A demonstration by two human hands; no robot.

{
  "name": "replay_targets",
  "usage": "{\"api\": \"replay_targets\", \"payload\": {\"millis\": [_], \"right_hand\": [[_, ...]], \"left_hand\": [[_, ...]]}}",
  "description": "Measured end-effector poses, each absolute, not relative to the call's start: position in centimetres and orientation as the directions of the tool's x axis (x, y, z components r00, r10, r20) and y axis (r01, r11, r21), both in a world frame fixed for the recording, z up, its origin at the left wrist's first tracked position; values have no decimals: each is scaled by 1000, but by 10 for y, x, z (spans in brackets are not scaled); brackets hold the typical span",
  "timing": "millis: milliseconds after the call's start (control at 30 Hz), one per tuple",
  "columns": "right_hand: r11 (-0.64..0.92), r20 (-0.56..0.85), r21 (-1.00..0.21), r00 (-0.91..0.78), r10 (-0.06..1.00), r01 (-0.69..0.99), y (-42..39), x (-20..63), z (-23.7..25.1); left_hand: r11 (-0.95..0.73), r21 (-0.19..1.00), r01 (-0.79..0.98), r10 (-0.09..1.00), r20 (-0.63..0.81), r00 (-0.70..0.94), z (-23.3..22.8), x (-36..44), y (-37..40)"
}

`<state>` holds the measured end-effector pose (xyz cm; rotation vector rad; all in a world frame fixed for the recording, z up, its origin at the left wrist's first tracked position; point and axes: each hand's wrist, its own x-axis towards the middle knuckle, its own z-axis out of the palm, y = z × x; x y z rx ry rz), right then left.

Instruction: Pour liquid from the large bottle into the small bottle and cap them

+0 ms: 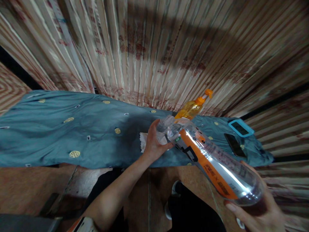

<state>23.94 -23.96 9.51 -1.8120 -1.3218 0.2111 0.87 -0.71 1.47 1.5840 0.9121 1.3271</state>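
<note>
Right hand (256, 209) grips the base of a tilted bottle (212, 161); left hand (154, 141) closes on its neck above the bench's (72, 135) near edge — any liquid left could spill onto the cloth and phone (235, 145) — cap state unclear.

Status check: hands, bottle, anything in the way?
Right hand grips clear bottle base. Left hand at its neck. Orange pump bottle stands just behind.

Table w/ teal cloth (72, 135) — on it: orange pump bottle (191, 108), black phone (234, 145), blue-framed phone (240, 128), white tissue (143, 140).
</note>
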Motion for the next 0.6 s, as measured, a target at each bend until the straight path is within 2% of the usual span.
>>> {"api": "replay_targets", "payload": {"millis": [333, 600], "right_hand": [[-76, 315, -740, 445, 838, 668, -237, 236, 95], [-79, 333, -715, 438, 835, 694, -240, 241, 94]], "left_hand": [[-360, 933, 3, 919, 354, 171, 13, 9, -7], [-364, 932, 2, 918, 358, 173, 15, 9, -7]]}}
